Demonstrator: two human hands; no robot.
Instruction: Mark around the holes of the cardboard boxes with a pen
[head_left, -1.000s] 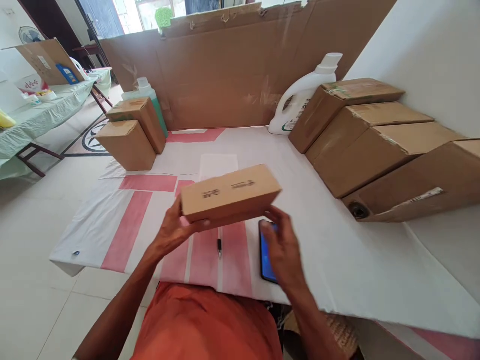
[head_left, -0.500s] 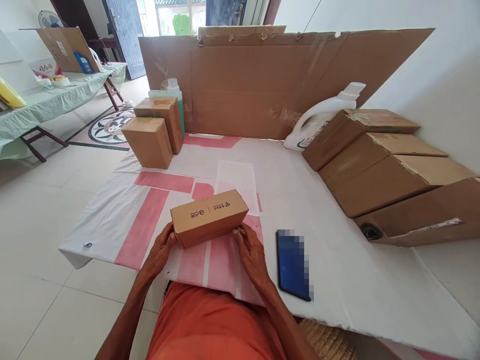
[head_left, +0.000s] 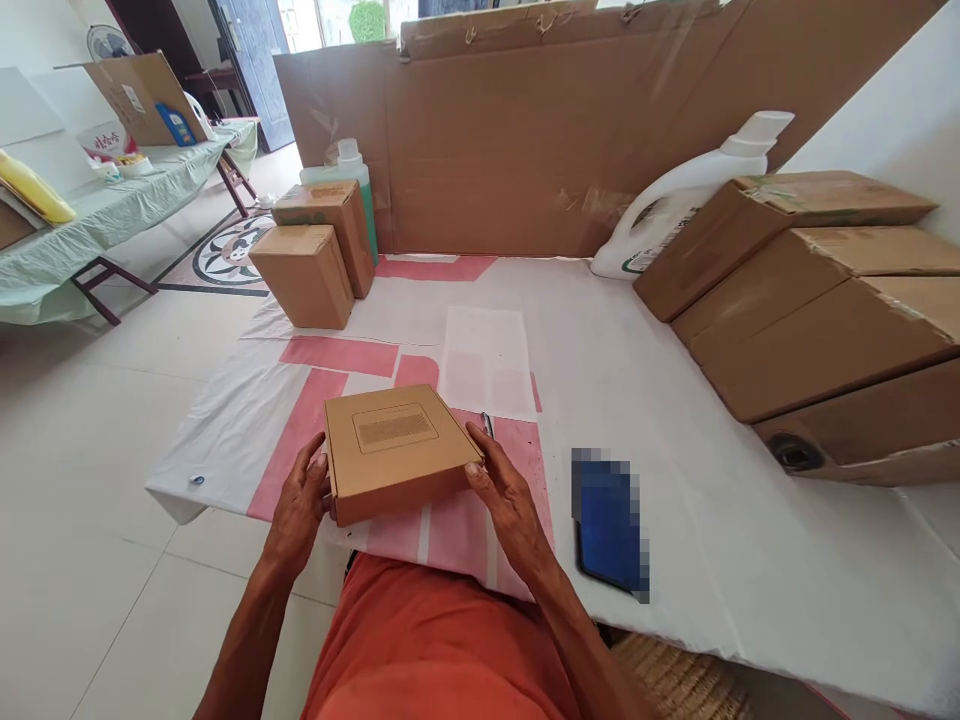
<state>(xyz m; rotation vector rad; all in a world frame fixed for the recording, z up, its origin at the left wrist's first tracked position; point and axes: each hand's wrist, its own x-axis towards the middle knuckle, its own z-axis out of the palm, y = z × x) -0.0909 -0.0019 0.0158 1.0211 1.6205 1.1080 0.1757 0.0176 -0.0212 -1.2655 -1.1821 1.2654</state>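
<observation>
A flat brown cardboard box (head_left: 394, 440) is held between my two hands, with a printed rectangle of fine text facing up. My left hand (head_left: 298, 510) grips its left end, with some fingers hidden behind and under it. On the right end, my right hand (head_left: 510, 500) has its thumb and fingers at the corner. A pen (head_left: 487, 425) lies on the cloth just beyond my right fingers, partly covered. Right of my right hand lies a dark phone (head_left: 611, 525), its screen blurred out.
Two small cartons (head_left: 304, 275) and a green-liquid bottle (head_left: 367, 200) stand at back left. A tall cardboard sheet (head_left: 495, 150) closes off the rear. At right, several larger cartons (head_left: 810, 320) sit beside a tilted white jug (head_left: 675, 205). White-and-pink cloth (head_left: 600, 350) covers the table.
The box has been turned: its narrow side with printed logos faced up before, now its broad face does. Both hands have shifted their hold, and the pen has come into sight. The view has moved slightly.
</observation>
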